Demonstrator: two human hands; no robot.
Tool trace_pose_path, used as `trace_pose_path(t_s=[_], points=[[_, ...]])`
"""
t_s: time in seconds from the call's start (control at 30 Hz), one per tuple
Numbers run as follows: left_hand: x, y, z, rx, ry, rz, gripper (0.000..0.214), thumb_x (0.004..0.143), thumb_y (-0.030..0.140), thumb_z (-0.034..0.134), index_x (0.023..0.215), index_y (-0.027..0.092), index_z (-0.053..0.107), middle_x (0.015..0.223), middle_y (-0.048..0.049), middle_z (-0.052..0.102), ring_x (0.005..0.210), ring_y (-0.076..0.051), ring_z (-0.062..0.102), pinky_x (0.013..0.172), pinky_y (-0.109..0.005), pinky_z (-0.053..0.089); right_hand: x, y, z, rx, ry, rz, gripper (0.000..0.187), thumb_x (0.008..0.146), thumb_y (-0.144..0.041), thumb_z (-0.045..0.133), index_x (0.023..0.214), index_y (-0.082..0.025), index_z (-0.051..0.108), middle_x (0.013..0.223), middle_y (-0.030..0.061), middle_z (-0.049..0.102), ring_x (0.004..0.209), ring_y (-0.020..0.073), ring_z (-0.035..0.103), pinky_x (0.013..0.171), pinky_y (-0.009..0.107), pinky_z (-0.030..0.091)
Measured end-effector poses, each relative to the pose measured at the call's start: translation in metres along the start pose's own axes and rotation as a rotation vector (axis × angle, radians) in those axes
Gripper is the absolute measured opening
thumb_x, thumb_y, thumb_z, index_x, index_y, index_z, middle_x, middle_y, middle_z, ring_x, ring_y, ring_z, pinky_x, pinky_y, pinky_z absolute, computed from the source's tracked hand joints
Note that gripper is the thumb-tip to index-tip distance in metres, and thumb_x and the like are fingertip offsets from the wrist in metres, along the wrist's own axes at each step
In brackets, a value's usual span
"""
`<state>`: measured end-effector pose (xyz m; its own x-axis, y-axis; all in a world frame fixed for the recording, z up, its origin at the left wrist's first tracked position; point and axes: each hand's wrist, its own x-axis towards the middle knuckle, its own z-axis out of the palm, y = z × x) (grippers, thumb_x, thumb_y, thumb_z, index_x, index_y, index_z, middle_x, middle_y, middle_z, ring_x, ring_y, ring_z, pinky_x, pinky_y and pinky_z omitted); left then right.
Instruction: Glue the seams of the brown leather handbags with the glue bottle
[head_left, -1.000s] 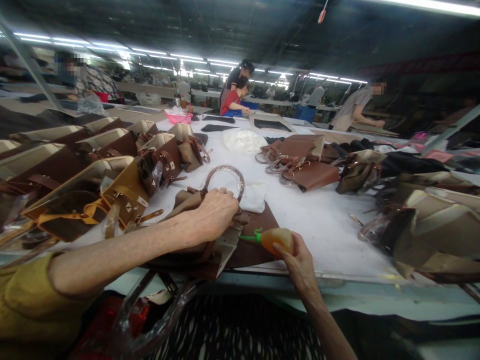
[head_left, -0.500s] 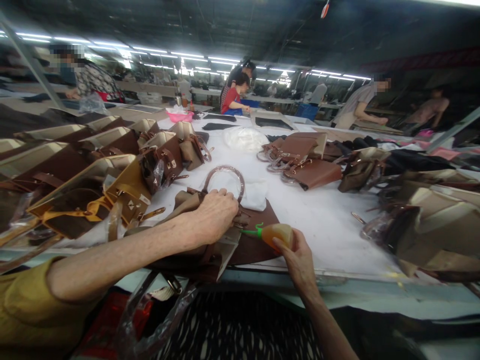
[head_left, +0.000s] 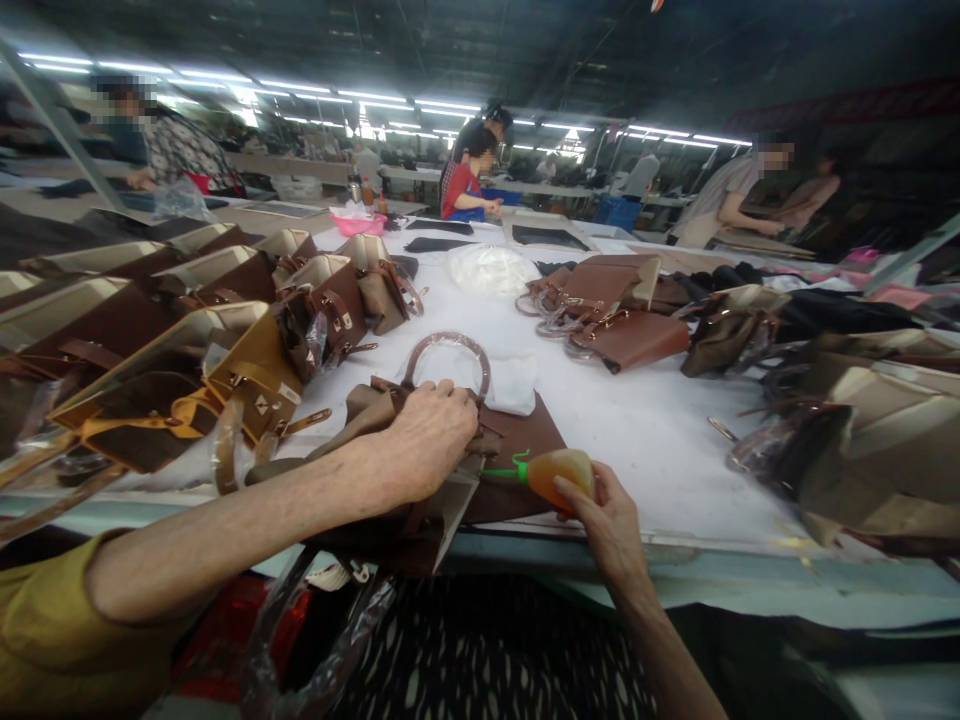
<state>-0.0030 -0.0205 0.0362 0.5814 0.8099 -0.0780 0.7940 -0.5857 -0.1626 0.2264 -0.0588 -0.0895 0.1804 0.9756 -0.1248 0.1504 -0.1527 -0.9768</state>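
Observation:
A brown handbag (head_left: pixel 529 430) lies at the table's near edge in the head view. One plastic-wrapped handle (head_left: pixel 448 338) arches up on its far side, and the other hangs below the edge. My left hand (head_left: pixel 433 435) is closed on the bag's upper part, its fingertips hidden under the knuckles. In my right hand (head_left: pixel 611 510) is a squeeze bottle (head_left: pixel 561 474) of amber liquid, likely glue, held sideways. Its thin green nozzle points left, with the tip at the bag's pale-lined edge by my left hand.
Open brown bags and a mustard bag (head_left: pixel 247 370) stand in rows on the left. More brown bags (head_left: pixel 626 335) lie at the right. Beyond the handbag sits a clear plastic bundle (head_left: pixel 491 268) on the white tabletop (head_left: pixel 637 430). A pink basin (head_left: pixel 358 224) and several people are farther back.
The squeeze bottle and my right hand have shifted slightly right in the view. My left hand keeps its grip on the bag.

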Motion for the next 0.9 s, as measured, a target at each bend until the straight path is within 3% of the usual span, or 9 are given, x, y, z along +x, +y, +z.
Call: trace_pose_path(t_s=[0.2,0.57,0.9], points=[[-0.004,0.004,0.007,0.022,0.007,-0.008,0.029,0.07,0.016,0.06,0.097,0.006,0.057,0.097,-0.0139,0.058,0.09,-0.026,0.051,0.078,-0.039,0.042,-0.004,-0.004,0.001,0.015,-0.018,0.025,0.047,0.067,-0.044,0.072,0.103,-0.019,0.055,0.086,0.0023,0.063,0.073,0.0226,0.06,0.054,0.03,0.054],[-0.006,0.01,0.006,0.01,-0.048,-0.01,0.032,0.07,0.018,0.06,0.099,0.005,0.057,0.1,-0.0159,0.057,0.091,-0.028,0.05,0.079,-0.041,0.041,-0.008,-0.008,-0.007,0.062,-0.061,0.13,0.048,0.066,-0.044,0.072,0.101,-0.015,0.055,0.078,0.0037,0.065,0.06,0.0238,0.064,0.047,0.031,0.051],[-0.008,0.01,0.006,0.022,-0.027,-0.017,0.034,0.07,0.02,0.06,0.1,0.006,0.057,0.1,-0.0155,0.057,0.092,-0.028,0.05,0.081,-0.041,0.041,-0.021,-0.008,0.001,0.071,-0.069,0.097,0.043,0.069,-0.045,0.069,0.099,-0.018,0.054,0.079,0.0021,0.063,0.062,0.0219,0.061,0.049,0.031,0.051]])
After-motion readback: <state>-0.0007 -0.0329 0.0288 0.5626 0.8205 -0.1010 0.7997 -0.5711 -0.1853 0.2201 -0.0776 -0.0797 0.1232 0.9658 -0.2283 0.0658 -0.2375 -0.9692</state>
